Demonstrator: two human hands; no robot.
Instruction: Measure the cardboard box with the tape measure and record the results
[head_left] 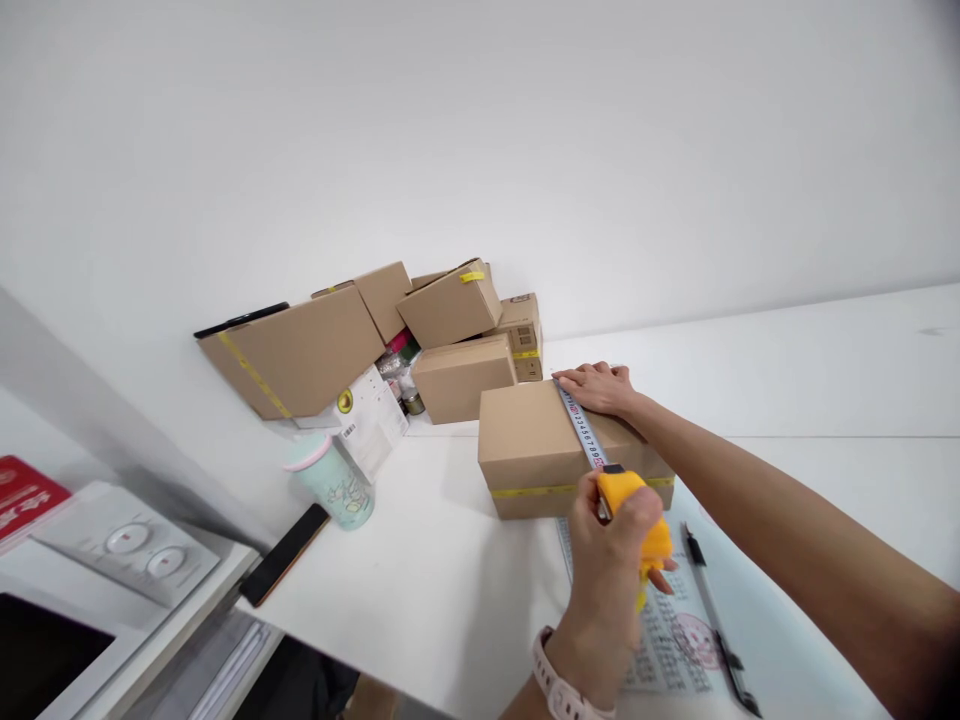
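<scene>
My left hand (611, 560), with a pale pink watch on its wrist, is closed around the orange case of a tape measure (622, 490) at the front edge of a brown cardboard box (525, 425). The metal blade (583, 430) runs out across the box top to its far edge. There my right hand (596, 387) lies over the back edge, its fingertips holding down the blade's end; part of these fingers is hidden. Yellow tape goes round the box's side. Under the box's front lies a printed sheet (675, 640), with a black pen (716, 610) on it.
Several cardboard boxes (461, 380) are stacked against the wall at the back left, with small jars (412, 402) between them. A mint tumbler (341, 485) and a black strip (285, 555) stand or lie at the left. A white microwave (112, 580) is beside the table (420, 590).
</scene>
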